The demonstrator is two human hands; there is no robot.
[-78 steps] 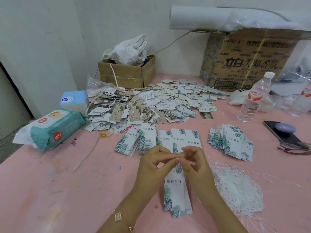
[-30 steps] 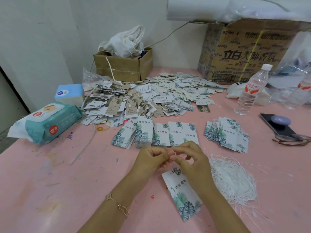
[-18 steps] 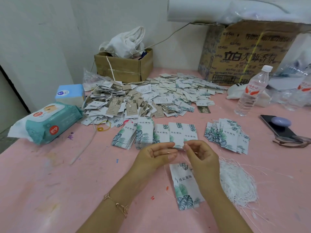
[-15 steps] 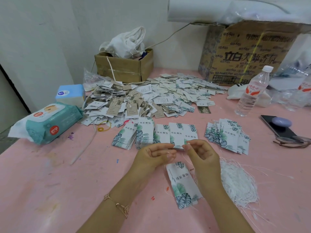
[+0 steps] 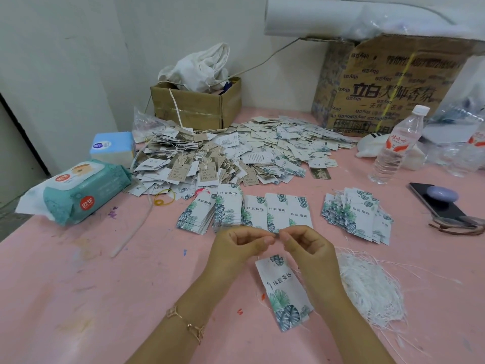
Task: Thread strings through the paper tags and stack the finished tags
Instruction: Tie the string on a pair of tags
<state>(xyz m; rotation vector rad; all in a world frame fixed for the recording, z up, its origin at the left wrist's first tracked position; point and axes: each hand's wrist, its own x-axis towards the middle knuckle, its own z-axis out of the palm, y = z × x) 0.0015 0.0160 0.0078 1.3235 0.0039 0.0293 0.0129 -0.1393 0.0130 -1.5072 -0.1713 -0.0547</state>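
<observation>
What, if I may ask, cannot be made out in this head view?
Head view: the string pinched by the left hand and right hand is too thin to show any knot.
Head view: the hole of the leaf-print tag is too small to see.
Head view: the small cardboard box has its contents hidden by the white cloth.
Head view: the eyeglasses are cut off by the right edge.

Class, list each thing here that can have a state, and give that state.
Left hand, pinching the string.
Right hand, pinching the string.
Tag, below the hands, face up.
Water bottle, upright, capped.
Small box, open, cloth inside.
Wipes pack, lid closed.
Phone, screen dark.
</observation>
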